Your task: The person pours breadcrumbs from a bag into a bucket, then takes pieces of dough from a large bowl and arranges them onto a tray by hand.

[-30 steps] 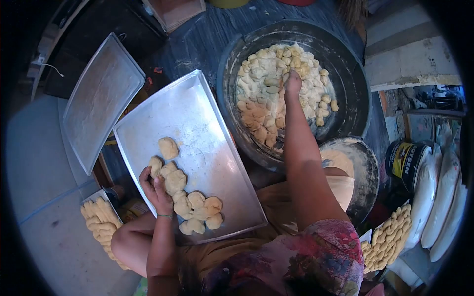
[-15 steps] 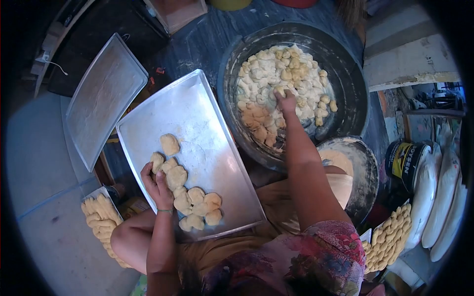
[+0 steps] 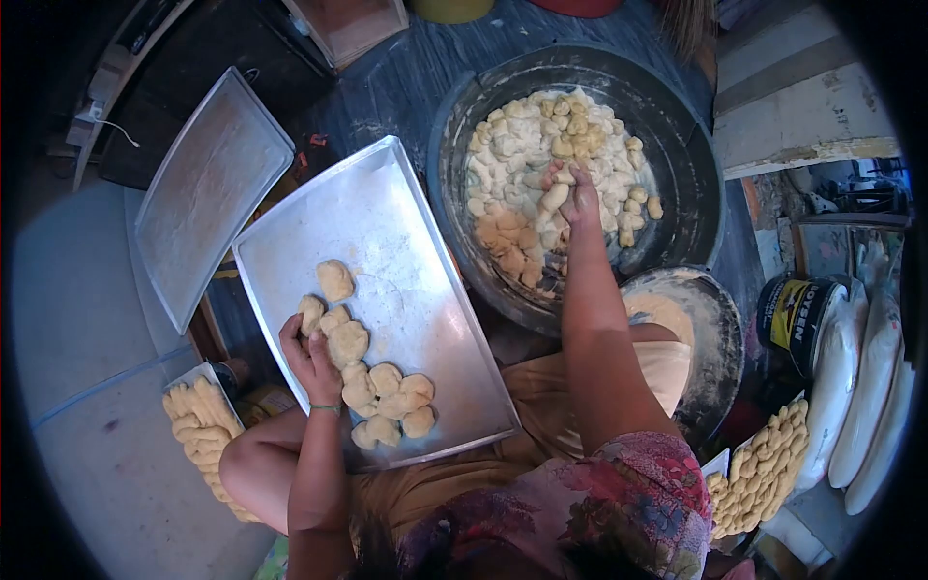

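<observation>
My right hand [image 3: 580, 200] is over the big dark basin [image 3: 691, 145], its fingers curled around a few pale dough pieces [image 3: 555, 197]. Below it lies a heap of floured dough pieces [image 3: 512, 140], with a browner patch toward the near left side. My left hand [image 3: 314, 365] rests at the left side of a metal baking tray [image 3: 425, 300], its thumb and fingers about a dough ball [image 3: 310, 314]. Several more dough balls [image 3: 348, 343] sit clustered on the tray beside this hand, some touching one another. The tray leans across my lap.
A second metal tray [image 3: 213, 193] stands tilted at the left. Trays of shaped dough lie at lower left [image 3: 205, 435] and lower right [image 3: 764, 469]. A floury round pan [image 3: 720, 338] is by my right knee, near a dark paint can [image 3: 795, 324] and long plastic-wrapped bundles [image 3: 855, 387].
My right hand has lifted slightly and shifted right within the basin, and dough pieces now show in its fingers. My left hand stays in place on the tray.
</observation>
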The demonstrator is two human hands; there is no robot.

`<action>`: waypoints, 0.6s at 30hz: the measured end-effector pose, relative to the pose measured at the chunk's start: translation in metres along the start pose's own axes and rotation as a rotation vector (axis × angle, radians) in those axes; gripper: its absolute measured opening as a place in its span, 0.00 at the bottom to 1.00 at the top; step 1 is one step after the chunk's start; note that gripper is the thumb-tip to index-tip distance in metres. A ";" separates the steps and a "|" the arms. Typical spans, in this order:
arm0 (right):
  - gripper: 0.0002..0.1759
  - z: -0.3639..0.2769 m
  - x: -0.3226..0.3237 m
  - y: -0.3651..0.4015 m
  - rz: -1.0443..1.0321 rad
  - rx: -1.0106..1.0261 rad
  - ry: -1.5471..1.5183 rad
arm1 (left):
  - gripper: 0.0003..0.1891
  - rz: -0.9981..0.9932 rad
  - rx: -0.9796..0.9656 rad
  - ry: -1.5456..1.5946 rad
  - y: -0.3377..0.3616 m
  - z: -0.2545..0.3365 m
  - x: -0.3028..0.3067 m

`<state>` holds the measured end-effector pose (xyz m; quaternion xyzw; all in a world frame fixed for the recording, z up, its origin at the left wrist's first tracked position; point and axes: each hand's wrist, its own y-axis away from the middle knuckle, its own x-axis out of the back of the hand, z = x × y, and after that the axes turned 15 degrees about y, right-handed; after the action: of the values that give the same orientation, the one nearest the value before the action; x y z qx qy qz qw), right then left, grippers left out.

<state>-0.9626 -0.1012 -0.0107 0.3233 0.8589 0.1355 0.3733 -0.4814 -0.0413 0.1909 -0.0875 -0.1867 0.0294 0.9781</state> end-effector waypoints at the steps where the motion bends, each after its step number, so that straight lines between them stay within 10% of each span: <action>1: 0.24 0.001 -0.002 0.000 0.032 0.096 0.073 | 0.22 -0.001 -0.004 0.007 0.000 0.001 0.000; 7: 0.18 -0.013 0.007 -0.018 0.185 -0.103 -0.010 | 0.22 -0.004 -0.004 0.028 0.000 0.002 -0.002; 18: 0.22 0.056 0.013 -0.010 0.049 0.644 1.594 | 0.21 -0.018 -0.015 0.017 -0.001 0.001 -0.002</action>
<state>-0.9332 -0.1001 -0.0608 0.2401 0.8541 0.0798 -0.4544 -0.4834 -0.0422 0.1918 -0.0932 -0.1793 0.0184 0.9792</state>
